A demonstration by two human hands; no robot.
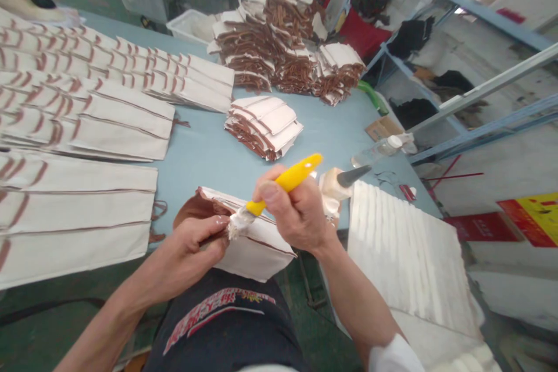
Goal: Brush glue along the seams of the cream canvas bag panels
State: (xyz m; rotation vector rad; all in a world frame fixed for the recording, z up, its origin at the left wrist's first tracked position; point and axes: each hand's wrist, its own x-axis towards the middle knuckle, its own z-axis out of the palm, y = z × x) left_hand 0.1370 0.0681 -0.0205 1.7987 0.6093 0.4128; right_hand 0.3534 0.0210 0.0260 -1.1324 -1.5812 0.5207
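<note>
My right hand (pixel 300 209) grips a yellow-handled brush (pixel 290 180), its bristles coated with something white. The bristle end touches the edge of a white fabric piece with a brown lining (pixel 261 250), right beside my left thumb. With thumb and fingers closed, my left hand (pixel 196 250) pinches that piece's brown edge at the front of the table. The fabric piece lies partly over the table edge, above my dark apron (pixel 222 325). Just right of my right hand stands a whitish container with a dark grey handle (pixel 337 186).
Overlapping rows of white pieces with brown edges (pixel 82 122) cover the table's left. A small stack (pixel 265 122) sits mid-table, with taller piles (pixel 279 40) behind. To the right are a clear bottle (pixel 375 151), white padded strips (pixel 401 250) and a blue metal rack (pixel 471 122).
</note>
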